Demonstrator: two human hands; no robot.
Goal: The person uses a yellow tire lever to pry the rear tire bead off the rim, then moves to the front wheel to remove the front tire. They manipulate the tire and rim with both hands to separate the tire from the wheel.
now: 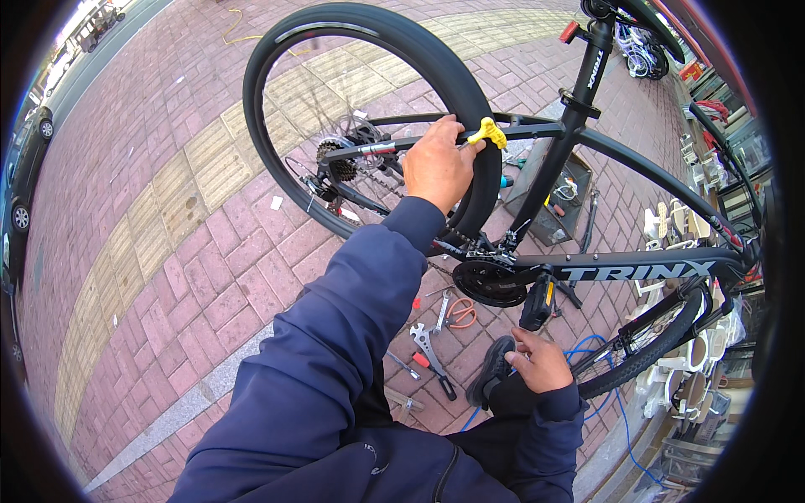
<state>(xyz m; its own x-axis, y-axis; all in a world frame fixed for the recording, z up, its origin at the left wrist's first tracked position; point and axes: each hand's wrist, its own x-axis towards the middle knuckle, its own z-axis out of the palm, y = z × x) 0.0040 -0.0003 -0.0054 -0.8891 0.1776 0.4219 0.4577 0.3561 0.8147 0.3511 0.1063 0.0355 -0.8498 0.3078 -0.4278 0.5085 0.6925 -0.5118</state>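
From where I'm standing, a bicycle with a matte black metal frame (547,176) fills the brick pavement (189,293). Bold pale lettering runs along its lower tube (637,272), and smaller white lettering marks the seat post (597,69). The left hand (441,166) is up at the smooth black rubber rear tyre (459,84), fingers bent over it, thumb right against a knobbly bright-yellow plastic piece (488,132); I can't tell whether that piece is pinched. The right hand (541,362) hangs half-curled, thumb and forefinger apart, above a black shoe (490,369) and below the blocky black pedal (537,303).

Behind the frame sits a dark, shallow rectangular tray (573,223), holding a screwdriver with a red-and-yellow handle (553,207) and a small white coil (567,189). On the pavement near the person's legs lie a flat silver wrench (422,337), orange-handled scissors (461,313) and a red-and-black tool (436,376). A thin blue hose (625,427) loops by the knobbed front tyre (646,362).
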